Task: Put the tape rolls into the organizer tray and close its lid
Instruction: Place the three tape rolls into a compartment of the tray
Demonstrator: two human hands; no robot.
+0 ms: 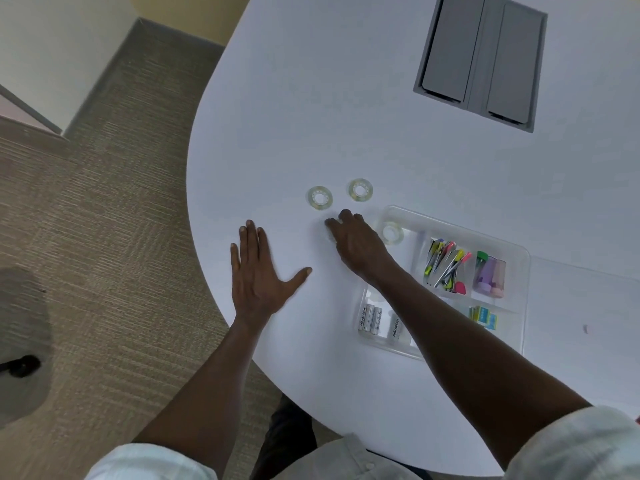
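Head view. The clear organizer tray (519, 271) sits on the white table (346, 98) and serves as the landmark. One tape roll (392, 233) already lies flat in the tray's far-left compartment. Two more lie flat on the table beyond the tray's far-left corner: the nearer tape roll (360, 190) just off that corner, the farther tape roll (320, 198) further left, the two close together but apart.

The right hand (356, 244) is just left of the tray, fingers loosely curled and slightly parted, holding nothing visible; its fingertips (332, 223) point at the loose rolls, which lie just ahead of them. The left hand (258, 271) rests flat, fingers spread, well left of the tray.

Judgement: the right hand is nearer both loose rolls. The rolls are rings with no long axis. No lid can be made out.
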